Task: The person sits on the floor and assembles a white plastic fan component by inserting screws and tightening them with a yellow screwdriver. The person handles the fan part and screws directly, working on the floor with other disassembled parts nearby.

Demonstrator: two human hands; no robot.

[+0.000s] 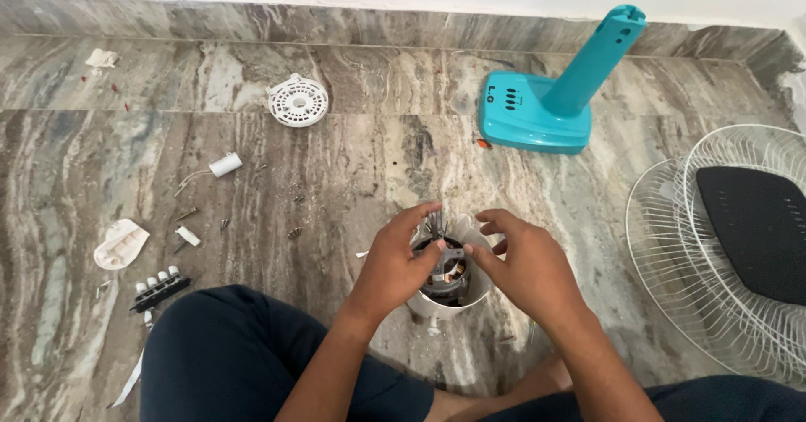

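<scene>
The person sits on the marble floor (353, 162) with legs spread, so the white motor housing (457, 303) stands between the knees, close under the head camera and within easy reach of both hands. Inside the housing sits the dark fan motor (447, 272), its windings and metal core showing between the hands.

The left hand (393, 264) wraps over the left side of the motor, fingers curled down onto it, and seems to steady it; its grip is closed on the motor. The right hand (525, 262) comes in from the other side with the thumb and forefinger drawn near each other at the motor's right edge, the other fingers lifted clear. Whether that grip actually pinches a small part or only touches the rim I cannot tell.

The removed parts lie spread to the left, well apart from the housing, probably so that nothing gets mixed up or kicked: a round white slotted cover (297, 100) near the wall, a small white capacitor (224, 165) with its wire, loose screws (295, 204) scattered between, a white plastic cap (120, 245), and a black switch strip with white buttons (157, 288) beside the left knee. The turquoise fan base (546, 107) stands upright farther back, and the white wire guards (739, 246) lie stacked flat at the right, out of the way.
</scene>
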